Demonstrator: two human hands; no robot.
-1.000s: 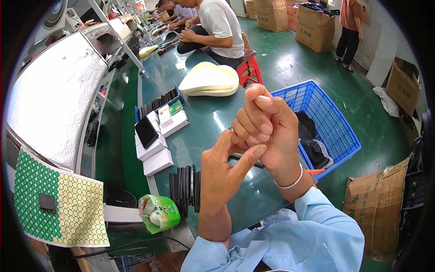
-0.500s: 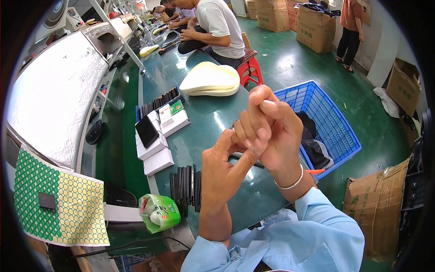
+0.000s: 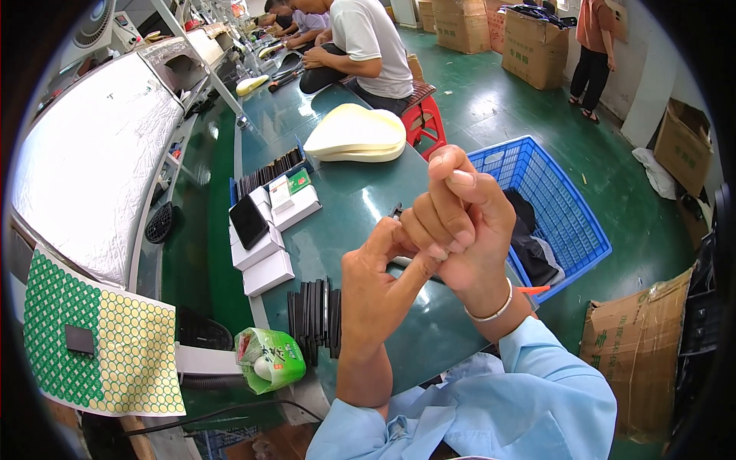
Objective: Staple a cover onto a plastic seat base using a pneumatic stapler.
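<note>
Both hands are raised together above the green work table (image 3: pixel 345 192). My left hand (image 3: pixel 374 287) is closed, its thumb and fingers pinching the little-finger side of my right hand (image 3: pixel 479 222). The fingers of my right hand are curled in, with thumb and index finger close together. Whether anything small sits in that curl I cannot make out. Behind the hands, part of a dark tool (image 3: pixel 396 210) shows, mostly hidden. A row of thin black strips (image 3: pixel 310 314) stands beside my left forearm.
White boxes (image 3: pixel 264 272) carry a black phone (image 3: pixel 248 222). Beyond them lie cream foam pads (image 3: pixel 356 134). A blue basket (image 3: pixel 571 207) with dark cloth stands at the right, near a cardboard box (image 3: pixel 636 345). A green bag (image 3: pixel 280 368) is at the left edge. A co-worker (image 3: pixel 368 46) sits ahead.
My right hand has shifted very slightly right, and its curled fingers have moved a little against my left fingertips. The left hand stays nearly in place.
</note>
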